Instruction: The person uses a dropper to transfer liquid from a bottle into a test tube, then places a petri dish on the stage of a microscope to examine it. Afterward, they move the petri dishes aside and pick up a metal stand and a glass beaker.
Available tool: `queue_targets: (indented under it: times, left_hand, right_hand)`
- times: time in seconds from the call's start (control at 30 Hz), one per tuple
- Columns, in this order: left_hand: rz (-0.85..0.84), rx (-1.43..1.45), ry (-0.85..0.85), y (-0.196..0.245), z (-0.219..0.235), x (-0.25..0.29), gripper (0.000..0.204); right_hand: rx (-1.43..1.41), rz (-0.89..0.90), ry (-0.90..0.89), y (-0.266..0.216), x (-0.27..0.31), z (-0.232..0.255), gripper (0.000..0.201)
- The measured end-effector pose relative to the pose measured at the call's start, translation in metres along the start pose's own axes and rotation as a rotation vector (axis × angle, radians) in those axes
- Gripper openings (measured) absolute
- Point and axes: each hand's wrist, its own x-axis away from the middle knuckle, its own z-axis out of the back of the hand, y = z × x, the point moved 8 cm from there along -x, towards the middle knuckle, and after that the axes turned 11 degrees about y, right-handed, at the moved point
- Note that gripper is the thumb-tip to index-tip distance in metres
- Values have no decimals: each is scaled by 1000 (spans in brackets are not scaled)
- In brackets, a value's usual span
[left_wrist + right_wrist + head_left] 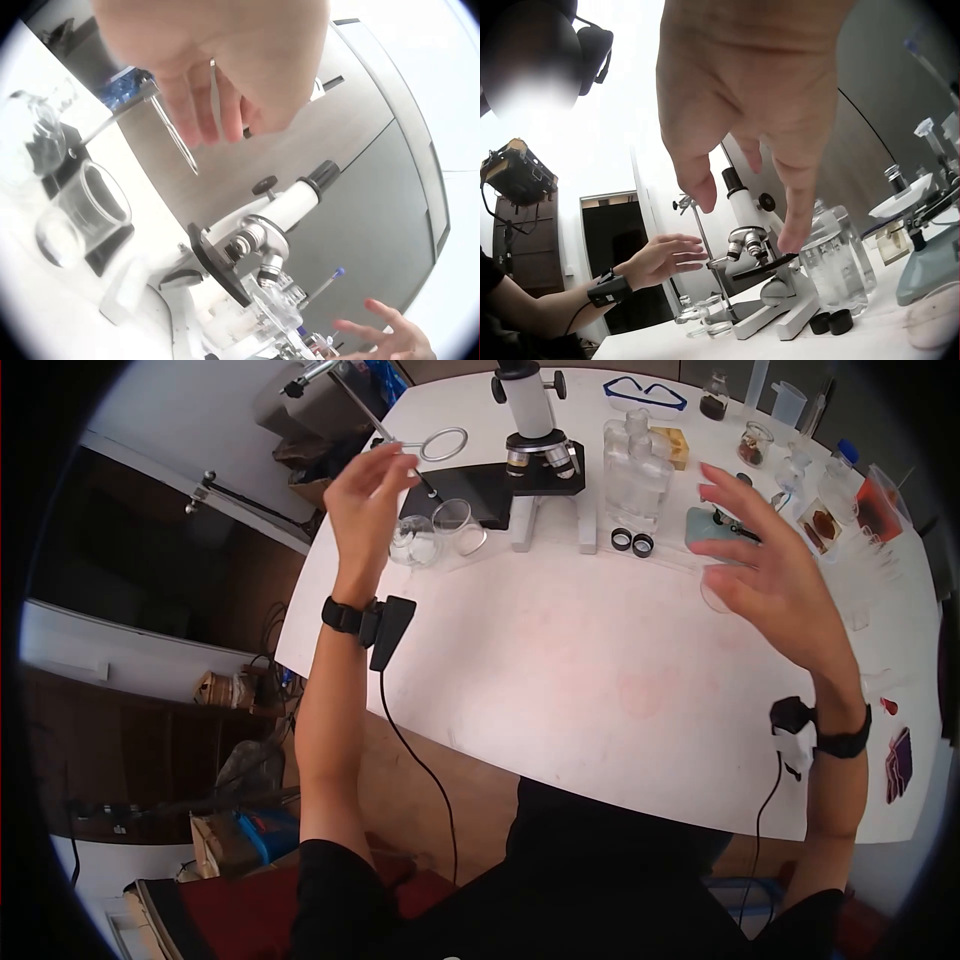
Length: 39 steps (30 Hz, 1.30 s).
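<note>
My left hand is raised at the left of the table with its fingers extended, holding nothing. Below and beside it stand a glass beaker and a glass jar with white contents. The metal ring of a stand is close to its fingertips in the head view. On the right, my right hand is also in the air, fingers spread and bare. A teal-based balance lies just beyond its fingers. Between the hands stands a white microscope. Clear bottles and two black caps are to its right.
Blue-rimmed goggles lie at the back. Along the right side are a jar with dark contents, a blue-capped bottle and other glassware. Cables hang from both wrist cameras. A purple patterned item lies near the right edge.
</note>
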Motion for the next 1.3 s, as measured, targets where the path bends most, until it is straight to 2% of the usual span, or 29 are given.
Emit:
queue_targets:
  times: [0.03, 0.07, 0.13, 0.17, 0.23, 0.27, 0.3, 0.37, 0.43, 0.53, 0.63, 0.77, 0.83, 0.9, 0.97, 1.0, 1.17, 1.23, 1.3]
  left_hand:
    - [-2, 6, 110, -10, 19, -9, 36]
    - [-7, -2, 108, -18, 25, -18, 36]
    - [-24, -167, 192, -30, 37, -36, 58]
    - [-32, -170, 188, -30, 37, -45, 58]
    - [165, -214, 54, -47, 23, -58, 72]
    - [274, -200, -70, -56, 13, -62, 63]
    - [264, -200, -78, -59, 11, -69, 63]
    - [401, -139, -208, -77, -7, -74, 55]
    - [412, -43, -128, -78, -13, -82, 31]
    - [336, -18, -117, -97, -8, -97, 23]
    - [286, -65, -131, -95, -5, -97, 20]
    - [245, 10, 26, -100, 8, -111, 22]
    - [211, 43, 53, -97, 17, -125, 25]
    - [167, 72, 72, -81, 30, -138, 25]
    - [37, -5, 76, -67, 55, -166, 24]
    - [47, -11, 144, -59, 70, -175, 25]
    - [15, -15, 224, 18, 145, -192, 27]
    - [-7, -94, 247, 58, 164, -174, 28]
    - [-2, -122, 247, 91, 175, -147, 27]
  right_hand:
    - [-16, -20, 41, 1, 9, 18, 70]
    - [-25, -18, 42, 4, 15, 33, 70]
    - [108, 56, 161, 8, 26, 68, 69]
    - [101, 59, 166, 9, 31, 76, 69]
    - [94, 59, 259, 12, 43, 95, 69]
    - [83, 63, 272, 12, 49, 100, 69]
    - [81, 65, 284, 11, 56, 103, 69]
    - [23, -3, 270, 17, 68, 106, 69]
    - [40, -15, 293, 20, 79, 112, 68]
    - [-56, -100, 295, 28, 96, 118, 67]
    - [-80, -146, 329, 35, 110, 126, 67]
    - [-119, -199, 351, 50, 122, 132, 68]
    - [-130, -260, 271, 59, 126, 127, 69]
    - [-127, -267, 272, 64, 130, 129, 70]
    - [-129, -264, 272, 69, 133, 130, 70]
    - [-136, -268, 278, 69, 134, 131, 70]
    - [-92, -277, 286, 70, 138, 134, 69]
    - [-108, -276, 303, 73, 138, 136, 69]
    - [-53, -253, 232, 65, 133, 132, 69]
